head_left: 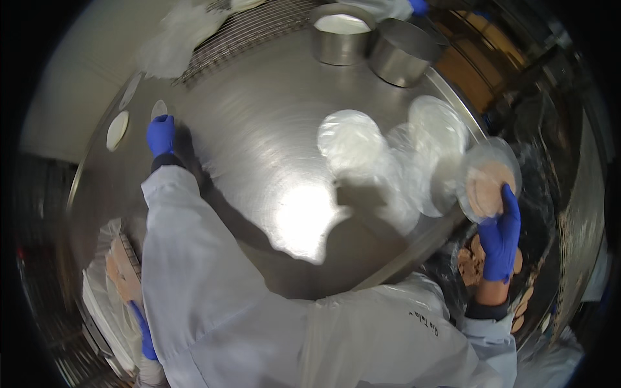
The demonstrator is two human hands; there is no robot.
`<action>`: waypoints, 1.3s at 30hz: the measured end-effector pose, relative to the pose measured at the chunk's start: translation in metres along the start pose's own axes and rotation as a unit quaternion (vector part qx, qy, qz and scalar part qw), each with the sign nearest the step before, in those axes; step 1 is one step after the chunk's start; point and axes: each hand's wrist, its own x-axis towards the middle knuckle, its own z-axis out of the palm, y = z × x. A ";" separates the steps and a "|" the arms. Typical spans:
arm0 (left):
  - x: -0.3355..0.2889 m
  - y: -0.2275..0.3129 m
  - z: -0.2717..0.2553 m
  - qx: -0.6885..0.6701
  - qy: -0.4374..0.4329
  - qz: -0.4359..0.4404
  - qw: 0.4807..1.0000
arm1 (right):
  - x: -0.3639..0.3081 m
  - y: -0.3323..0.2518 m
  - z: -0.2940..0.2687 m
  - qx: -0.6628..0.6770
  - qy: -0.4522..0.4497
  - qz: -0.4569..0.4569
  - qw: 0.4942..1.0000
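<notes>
My left hand (161, 135), in a blue glove, reaches to the far left of the steel table (252, 123). Its fingers are closed at the near edge of a small whitish disc (159, 107). Two more pale discs lie beside it, one of them a thicker white disc (117, 130). On the right, my gloved right hand (501, 242) grips a round tan patty (486, 187) with a translucent round film (464, 194) around it. It holds them up past the table's right edge, above a dark plastic-lined container (540, 194) with tan pieces (472, 262).
Overlapping clear film rounds (352, 142) lie on the table's right half. Two steel pots (341, 42) stand at the far edge, one with white contents, beside a wire rack (239, 39). Another person's gloved hand (143, 331) is at lower left, by tan slices (124, 268) in plastic.
</notes>
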 end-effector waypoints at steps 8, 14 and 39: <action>-0.252 0.279 -0.058 -0.620 -0.329 0.104 0.704 | -0.051 0.002 0.029 0.072 -0.184 -0.030 0.980; -0.370 0.361 -0.106 -0.702 -0.625 -0.120 0.321 | -0.057 -0.001 0.009 -0.085 -0.189 -0.077 0.975; -0.287 0.310 0.008 -0.229 -0.348 0.360 0.835 | -0.066 -0.023 -0.098 -0.222 -0.013 -0.115 0.968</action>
